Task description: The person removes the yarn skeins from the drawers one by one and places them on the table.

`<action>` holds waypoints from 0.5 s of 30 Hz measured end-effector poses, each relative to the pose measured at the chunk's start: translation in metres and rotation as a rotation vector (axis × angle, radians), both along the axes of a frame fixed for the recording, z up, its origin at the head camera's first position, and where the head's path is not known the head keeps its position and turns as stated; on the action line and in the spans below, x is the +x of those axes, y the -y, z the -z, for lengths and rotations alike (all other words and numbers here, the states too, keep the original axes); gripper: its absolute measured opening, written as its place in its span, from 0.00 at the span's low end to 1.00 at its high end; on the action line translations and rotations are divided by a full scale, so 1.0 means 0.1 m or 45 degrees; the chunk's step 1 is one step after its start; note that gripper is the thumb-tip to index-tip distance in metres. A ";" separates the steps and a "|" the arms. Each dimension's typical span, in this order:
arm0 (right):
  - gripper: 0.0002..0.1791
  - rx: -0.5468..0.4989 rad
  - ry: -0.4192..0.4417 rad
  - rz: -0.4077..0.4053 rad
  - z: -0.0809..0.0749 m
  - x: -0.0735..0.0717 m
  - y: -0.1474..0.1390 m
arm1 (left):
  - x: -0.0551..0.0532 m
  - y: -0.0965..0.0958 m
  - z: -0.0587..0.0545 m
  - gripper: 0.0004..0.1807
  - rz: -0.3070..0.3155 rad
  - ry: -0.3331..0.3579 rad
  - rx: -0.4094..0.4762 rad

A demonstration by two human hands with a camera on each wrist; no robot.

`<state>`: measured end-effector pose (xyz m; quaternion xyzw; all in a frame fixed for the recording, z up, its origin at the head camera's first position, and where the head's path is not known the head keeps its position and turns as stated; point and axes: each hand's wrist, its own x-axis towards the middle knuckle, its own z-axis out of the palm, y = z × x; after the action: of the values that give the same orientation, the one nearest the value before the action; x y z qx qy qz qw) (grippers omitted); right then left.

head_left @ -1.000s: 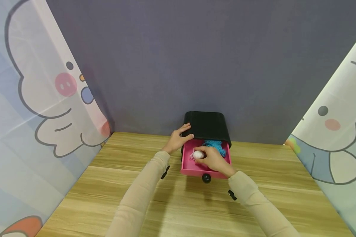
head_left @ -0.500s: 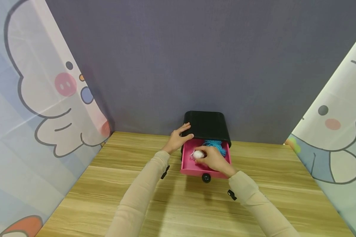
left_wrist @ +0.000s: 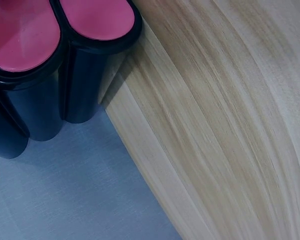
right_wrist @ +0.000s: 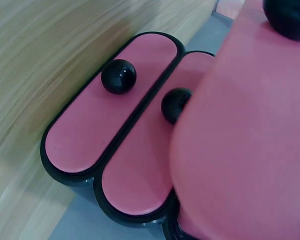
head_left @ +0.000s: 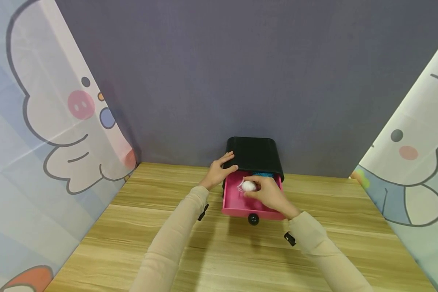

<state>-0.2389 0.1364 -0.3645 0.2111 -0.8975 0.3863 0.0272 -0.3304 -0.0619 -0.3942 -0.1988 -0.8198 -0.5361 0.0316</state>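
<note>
A black drawer cabinet (head_left: 253, 153) stands against the grey backdrop with its pink top drawer (head_left: 232, 202) pulled out. My left hand (head_left: 216, 172) rests on the cabinet's top left edge, fingers extended and thumb near the front rim. Over the drawer, my right hand (head_left: 269, 192) pinches a small white yarn ball (head_left: 248, 186) between thumb and fingers, with loose strands trailing at its left. Blue yarn (head_left: 263, 174) lies deeper in the drawer, mostly hidden by the right hand and the cabinet. In the right wrist view the drawer front (right_wrist: 250, 130) hides that hand.
Two lower drawers (right_wrist: 110, 107) with black knobs are closed beneath the pulled-out one. The cabinet stands at the back of a wood-grain table (head_left: 160, 227). Cartoon-printed curtains (head_left: 51, 101) flank the table on both sides.
My right hand has moved slightly up and right with the white yarn ball, and its loose strands moved along. The blue yarn is now more covered. My left hand stays put.
</note>
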 end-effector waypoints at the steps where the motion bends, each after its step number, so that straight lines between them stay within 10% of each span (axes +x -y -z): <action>1: 0.26 -0.008 0.001 -0.005 -0.01 0.00 -0.01 | 0.00 0.01 0.00 0.31 0.001 -0.001 0.008; 15: 0.27 -0.195 0.043 -0.019 -0.18 0.04 -0.34 | 0.01 0.01 -0.01 0.32 0.028 0.011 0.022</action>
<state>-0.2348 0.1705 -0.3470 0.2087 -0.8641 0.4573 0.0254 -0.3295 -0.0625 -0.3936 -0.2052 -0.8130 -0.5444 0.0238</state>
